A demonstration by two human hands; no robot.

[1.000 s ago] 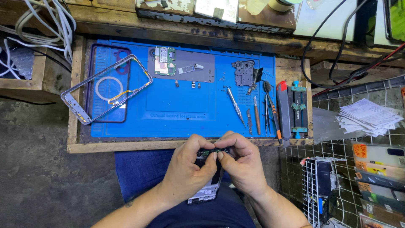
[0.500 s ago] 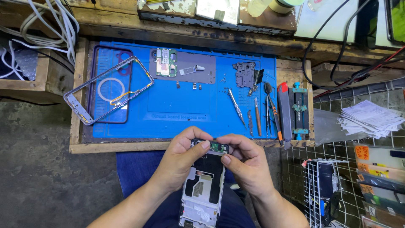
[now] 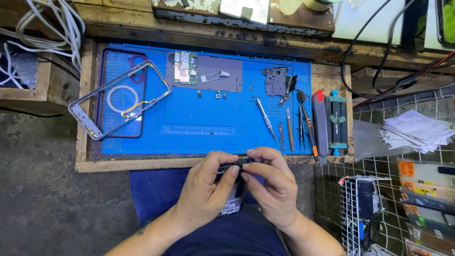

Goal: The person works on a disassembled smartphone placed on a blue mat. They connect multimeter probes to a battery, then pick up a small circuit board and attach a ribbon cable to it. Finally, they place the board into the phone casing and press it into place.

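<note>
I am looking straight down at a wooden workbench, and both hands are working low in the centre of the frame, just below the bench's front edge. My left hand (image 3: pixel 204 189) and my right hand (image 3: pixel 270 187) are meeting fingertip to fingertip, both pinching closed on a small dark phone part (image 3: pixel 234 164) held level between them. Beneath the hands, an opened phone body (image 3: pixel 233 201) is resting over my lap, mostly hidden by the fingers.

Above the hands, a blue work mat (image 3: pixel 204 125) is filling the middle of the frame, boxed in by a raised wooden bench rim (image 3: pixel 142 164). The lower centre of the mat is lying bare, just beyond the hands. In the mat's upper left, a silver phone frame (image 3: pixel 121 97) is lying tilted, its lower corner overhanging the mat's left edge. At the upper centre, a green circuit board (image 3: pixel 186 67) is sitting on a grey pad. To its right, a dark metal shield plate (image 3: pixel 275 80) is lying near the top edge.

Along the mat's right side, tweezers and thin tools (image 3: pixel 284 121) are lying in a row, close together, with a red-ended holder jig (image 3: pixel 332 123) just beside them at the right rim. White cables (image 3: pixel 52 23) are crowding the upper left corner. A stack of papers (image 3: pixel 412 132) is sitting at the right edge, above a wire rack (image 3: pixel 360 208) at lower right, near my right forearm.
</note>
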